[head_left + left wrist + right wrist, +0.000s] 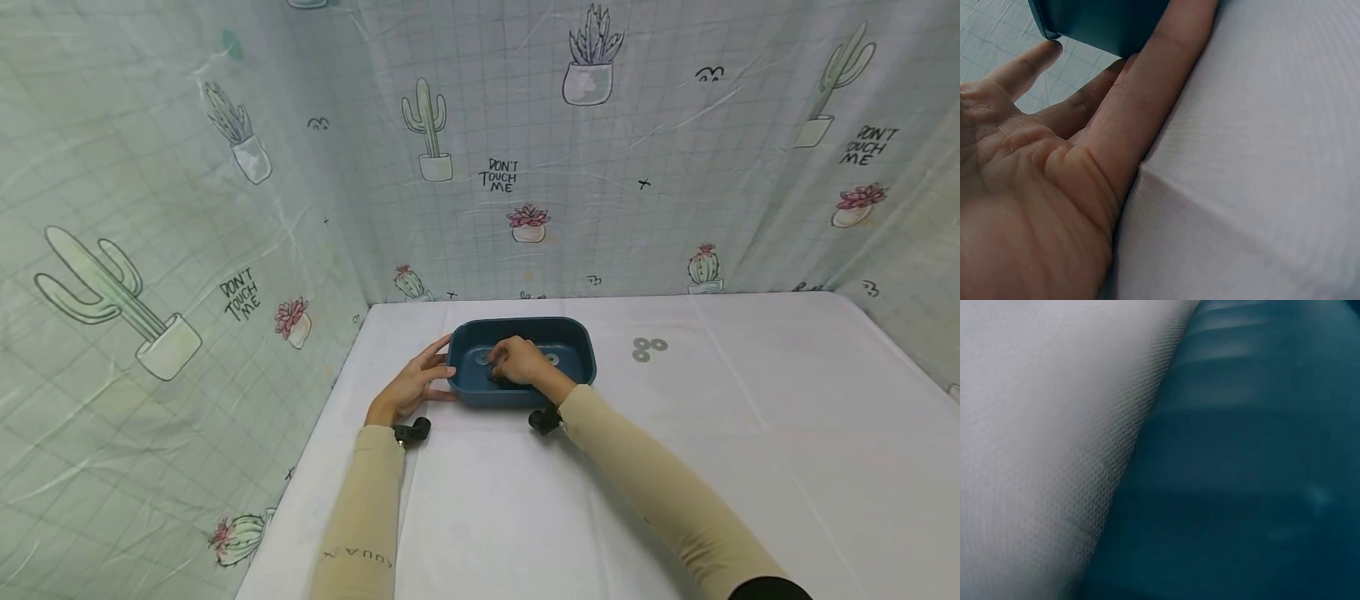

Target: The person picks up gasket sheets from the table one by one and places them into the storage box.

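A dark blue rectangular container (521, 400) stands on the white-covered table. My left hand (411, 385) is at its left end, fingers spread and mostly straight, fingertips against the wall and rim. In the left wrist view the left hand (1041, 162) shows its palm, with the fingers reaching to the container (1104, 25). My right hand (521, 362) reaches down inside the container, fingers bent toward its floor; I cannot tell what is between the fingertips. Ring-shaped grey washers (552, 359) lie in the container near that hand. Only the container's outer wall (1229, 487) and cloth show in the right wrist view.
Three flat grey washers (642, 343) lie grouped on the table to the right of the container. A white cloth (750, 467) covers the table. A cactus-printed curtain (637, 167) hangs behind the table and along its left side.
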`<state>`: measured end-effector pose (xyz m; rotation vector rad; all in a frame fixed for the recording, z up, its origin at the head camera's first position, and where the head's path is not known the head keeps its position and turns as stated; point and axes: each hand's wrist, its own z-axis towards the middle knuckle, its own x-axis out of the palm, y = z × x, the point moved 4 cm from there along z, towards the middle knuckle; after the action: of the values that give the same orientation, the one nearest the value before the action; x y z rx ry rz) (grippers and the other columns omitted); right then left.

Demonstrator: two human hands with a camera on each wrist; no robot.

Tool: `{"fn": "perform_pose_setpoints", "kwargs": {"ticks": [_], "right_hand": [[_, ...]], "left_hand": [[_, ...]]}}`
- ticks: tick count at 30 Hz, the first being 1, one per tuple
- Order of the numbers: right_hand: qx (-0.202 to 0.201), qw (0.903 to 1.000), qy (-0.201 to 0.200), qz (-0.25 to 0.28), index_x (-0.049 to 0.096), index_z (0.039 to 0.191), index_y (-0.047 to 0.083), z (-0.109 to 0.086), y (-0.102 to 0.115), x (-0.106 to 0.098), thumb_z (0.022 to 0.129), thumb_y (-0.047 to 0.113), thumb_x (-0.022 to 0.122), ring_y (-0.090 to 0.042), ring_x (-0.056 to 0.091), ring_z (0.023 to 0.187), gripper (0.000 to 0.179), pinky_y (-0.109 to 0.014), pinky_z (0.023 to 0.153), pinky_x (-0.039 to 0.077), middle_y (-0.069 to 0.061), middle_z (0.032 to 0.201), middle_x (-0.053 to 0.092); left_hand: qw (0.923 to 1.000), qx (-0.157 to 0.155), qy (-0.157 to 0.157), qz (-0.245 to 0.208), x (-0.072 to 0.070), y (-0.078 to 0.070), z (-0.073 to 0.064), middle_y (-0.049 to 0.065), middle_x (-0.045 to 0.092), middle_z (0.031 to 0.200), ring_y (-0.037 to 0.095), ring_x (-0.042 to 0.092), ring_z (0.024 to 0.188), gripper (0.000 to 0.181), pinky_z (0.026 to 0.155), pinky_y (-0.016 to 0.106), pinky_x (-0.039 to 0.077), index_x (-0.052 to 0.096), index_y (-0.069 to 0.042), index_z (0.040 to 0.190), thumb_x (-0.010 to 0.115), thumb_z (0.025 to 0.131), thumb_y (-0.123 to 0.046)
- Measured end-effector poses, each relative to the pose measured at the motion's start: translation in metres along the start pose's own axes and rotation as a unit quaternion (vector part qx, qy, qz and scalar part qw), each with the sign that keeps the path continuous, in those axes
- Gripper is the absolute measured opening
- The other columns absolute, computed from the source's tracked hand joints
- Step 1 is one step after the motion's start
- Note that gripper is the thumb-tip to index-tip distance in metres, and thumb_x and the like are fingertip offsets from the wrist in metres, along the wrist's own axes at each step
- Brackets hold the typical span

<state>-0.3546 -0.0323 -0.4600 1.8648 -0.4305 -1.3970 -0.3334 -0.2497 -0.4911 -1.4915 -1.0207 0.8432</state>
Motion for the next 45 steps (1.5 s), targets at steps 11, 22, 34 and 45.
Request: {"fn": "perform_pose_setpoints", "kwargs": {"ticks": [11, 22, 34, 45], "right_hand": [[-0.005, 0.9966, -0.02, -0.08, 0.076, 0.111, 0.009, -0.001, 0.003, 0.001, 0.093, 0.016, 0.075, -0.023, 0.065, 0.093, 0.019, -0.04, 0.085, 0.056, -0.009, 0.114, 0.074], [-0.052, 0.9951, -0.079, -0.027, 0.074, 0.109, 0.005, -0.001, 0.004, -0.007, 0.095, 0.013, 0.07, -0.018, 0.055, 0.064, 0.016, -0.028, 0.057, 0.044, -0.007, 0.078, 0.063], [-0.173, 0.9699, -0.164, 0.049, 0.071, 0.113, 0.01, -0.031, -0.012, -0.057, 0.1, 0.016, 0.068, -0.017, 0.054, 0.062, 0.015, -0.031, 0.06, 0.046, -0.005, 0.075, 0.063], [-0.042, 0.9665, -0.232, 0.101, 0.068, 0.119, 0.008, -0.07, -0.1, -0.138, 0.104, 0.025, 0.06, -0.02, 0.054, 0.073, 0.024, -0.027, 0.058, 0.044, -0.015, 0.09, 0.066]], "left_hand": [[1.0, 0.004, 0.006, 0.001, 0.0, -0.001, 0.0, 0.015, 0.027, 0.166, 0.041, 0.045, 0.142, 0.074, 0.096, 0.055, 0.058, 0.029, -0.037, 0.161, 0.062, 0.101, -0.012], [0.9998, 0.013, 0.018, 0.003, -0.001, -0.001, 0.0, 0.018, 0.025, 0.166, 0.044, 0.043, 0.143, 0.075, 0.096, 0.056, 0.058, 0.025, -0.033, 0.163, 0.061, 0.101, -0.012], [0.9998, 0.015, 0.009, -0.003, 0.0, -0.001, -0.001, 0.018, 0.029, 0.164, 0.041, 0.049, 0.138, 0.075, 0.092, 0.055, 0.06, 0.028, -0.033, 0.163, 0.062, 0.1, -0.009], [1.0, 0.008, 0.003, -0.001, 0.0, 0.001, 0.0, 0.015, 0.032, 0.163, 0.04, 0.05, 0.137, 0.073, 0.094, 0.057, 0.059, 0.031, -0.036, 0.161, 0.062, 0.1, -0.009]]}}
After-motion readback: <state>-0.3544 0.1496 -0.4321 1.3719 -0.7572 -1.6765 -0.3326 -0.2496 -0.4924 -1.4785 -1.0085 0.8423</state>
